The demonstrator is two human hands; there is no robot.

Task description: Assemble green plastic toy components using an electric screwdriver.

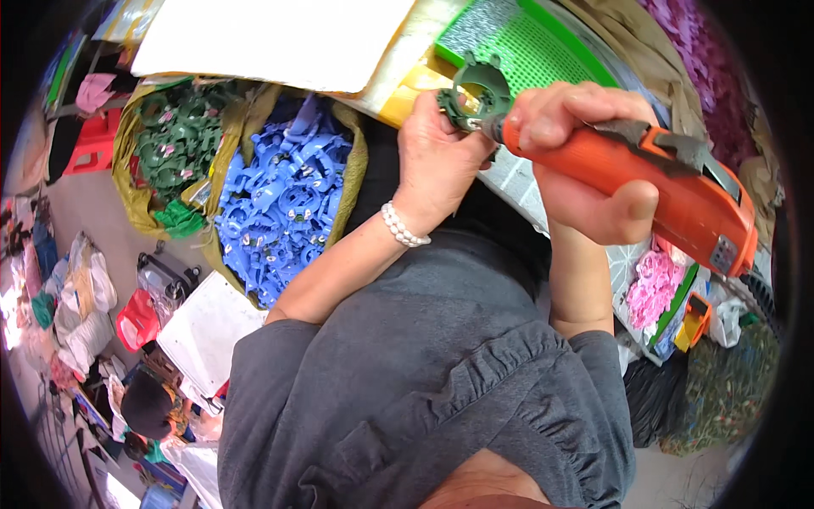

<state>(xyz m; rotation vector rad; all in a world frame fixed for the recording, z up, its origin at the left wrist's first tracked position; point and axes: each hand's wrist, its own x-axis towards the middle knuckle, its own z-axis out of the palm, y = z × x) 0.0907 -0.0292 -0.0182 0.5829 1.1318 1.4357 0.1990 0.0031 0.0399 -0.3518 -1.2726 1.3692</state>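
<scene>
My left hand (443,161), with a white beaded bracelet at the wrist, pinches a dark green plastic ring-shaped part (483,89) with small tabs on its rim. In my right hand (585,153) is an orange electric screwdriver (644,187), lying tilted across the palm with the fingers wrapped round its body. The tip of the screwdriver meets the near edge of the green part, beside my left fingertips. Just what lies under the tip is too small to make out.
Sacks of green parts (178,136) and blue parts (288,195) stand at my left. Ahead are a white board (271,42) and a green perforated tray (543,51) holding small metal pieces. Pink parts (655,288) lie at right. Another person (148,403) is at lower left.
</scene>
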